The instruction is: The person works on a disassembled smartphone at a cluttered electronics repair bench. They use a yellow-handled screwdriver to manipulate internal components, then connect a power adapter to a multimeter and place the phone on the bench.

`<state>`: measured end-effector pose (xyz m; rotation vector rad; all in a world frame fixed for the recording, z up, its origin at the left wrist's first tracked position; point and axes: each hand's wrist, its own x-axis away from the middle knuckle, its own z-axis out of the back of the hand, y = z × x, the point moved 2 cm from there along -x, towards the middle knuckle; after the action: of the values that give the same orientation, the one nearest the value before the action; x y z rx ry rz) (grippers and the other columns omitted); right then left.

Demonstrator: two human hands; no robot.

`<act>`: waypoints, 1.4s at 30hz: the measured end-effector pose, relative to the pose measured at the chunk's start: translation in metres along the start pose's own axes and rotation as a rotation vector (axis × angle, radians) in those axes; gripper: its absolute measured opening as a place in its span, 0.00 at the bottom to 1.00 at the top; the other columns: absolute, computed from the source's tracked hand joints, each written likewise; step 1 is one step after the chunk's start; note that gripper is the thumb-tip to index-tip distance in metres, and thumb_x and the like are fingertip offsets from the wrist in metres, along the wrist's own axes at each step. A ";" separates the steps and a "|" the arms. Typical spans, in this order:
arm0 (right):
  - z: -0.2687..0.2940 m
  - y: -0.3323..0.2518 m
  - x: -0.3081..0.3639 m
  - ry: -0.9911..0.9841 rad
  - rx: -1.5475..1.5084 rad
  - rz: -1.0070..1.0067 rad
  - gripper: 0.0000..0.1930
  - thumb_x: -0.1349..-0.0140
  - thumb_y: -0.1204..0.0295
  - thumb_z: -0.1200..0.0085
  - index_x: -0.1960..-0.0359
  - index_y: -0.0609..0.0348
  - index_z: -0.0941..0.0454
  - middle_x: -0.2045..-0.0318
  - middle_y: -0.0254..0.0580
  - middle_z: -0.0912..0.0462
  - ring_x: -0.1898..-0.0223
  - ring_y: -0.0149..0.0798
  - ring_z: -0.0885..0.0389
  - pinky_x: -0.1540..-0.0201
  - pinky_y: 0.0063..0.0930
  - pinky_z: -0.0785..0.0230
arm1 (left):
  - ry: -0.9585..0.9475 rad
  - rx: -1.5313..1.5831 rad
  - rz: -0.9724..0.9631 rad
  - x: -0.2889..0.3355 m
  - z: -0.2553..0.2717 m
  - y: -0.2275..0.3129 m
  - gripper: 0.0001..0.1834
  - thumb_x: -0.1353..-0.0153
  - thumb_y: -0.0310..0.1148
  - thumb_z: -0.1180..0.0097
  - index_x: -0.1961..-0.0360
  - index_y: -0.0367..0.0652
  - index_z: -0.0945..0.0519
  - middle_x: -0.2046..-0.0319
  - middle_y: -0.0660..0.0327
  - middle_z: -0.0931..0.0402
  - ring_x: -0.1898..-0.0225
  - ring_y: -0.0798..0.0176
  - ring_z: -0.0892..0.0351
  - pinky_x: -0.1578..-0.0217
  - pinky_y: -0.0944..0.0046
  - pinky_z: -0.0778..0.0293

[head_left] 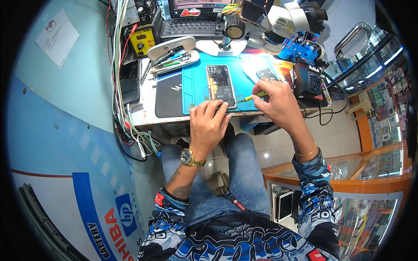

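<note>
A smartphone with its back cover off lies on a blue work mat, its inner parts and camera cluster showing. My left hand grips its lower end, fingers over the near left corner and thumb by the bottom edge. In my right hand is a slim yellow-green screwdriver, pinched between thumb and fingers. Its thin tip points at the phone's lower right corner; whether it touches cannot be made out. My right fingers hide part of the handle.
A case of pens and tools lies open behind the mat's left side. A microscope stands at the back, near a keyboard. Right of my hand is a black device with cables. Cables hang along the left wall.
</note>
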<state>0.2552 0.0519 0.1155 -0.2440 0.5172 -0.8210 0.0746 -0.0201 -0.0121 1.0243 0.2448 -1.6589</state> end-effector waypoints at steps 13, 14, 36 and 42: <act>-0.007 0.001 -0.041 -0.134 0.015 0.314 0.11 0.40 0.70 0.34 0.59 0.58 0.21 0.74 0.48 0.18 0.69 0.53 0.18 0.64 0.45 0.29 | 0.076 0.083 0.000 0.007 -0.001 -0.007 0.23 0.45 0.27 0.30 0.47 0.43 0.19 0.50 0.64 0.15 0.46 0.56 0.20 0.47 0.53 0.32; -0.007 -0.002 -0.047 -0.178 0.086 0.288 0.11 0.40 0.70 0.35 0.58 0.58 0.21 0.74 0.48 0.18 0.68 0.54 0.18 0.63 0.46 0.29 | 0.072 0.080 0.001 0.008 -0.002 -0.007 0.23 0.46 0.27 0.30 0.47 0.43 0.19 0.50 0.64 0.15 0.47 0.56 0.20 0.47 0.53 0.32; -0.012 0.002 -0.049 -0.199 0.204 0.200 0.15 0.32 0.57 0.40 0.60 0.58 0.21 0.71 0.52 0.16 0.65 0.59 0.17 0.60 0.51 0.26 | 0.098 0.083 -0.001 0.006 0.000 -0.003 0.23 0.45 0.25 0.32 0.46 0.44 0.18 0.54 0.60 0.15 0.50 0.55 0.19 0.49 0.53 0.30; -0.017 0.004 -0.049 -0.118 0.142 0.240 0.14 0.33 0.59 0.39 0.60 0.58 0.21 0.72 0.53 0.16 0.66 0.61 0.17 0.60 0.52 0.26 | 0.076 0.076 0.025 0.007 0.001 -0.002 0.21 0.45 0.25 0.33 0.48 0.42 0.18 0.54 0.61 0.15 0.48 0.56 0.19 0.48 0.52 0.30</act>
<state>0.2211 0.0910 0.1161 -0.0960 0.3670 -0.6022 0.0719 -0.0243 -0.0171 1.1445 0.2203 -1.6190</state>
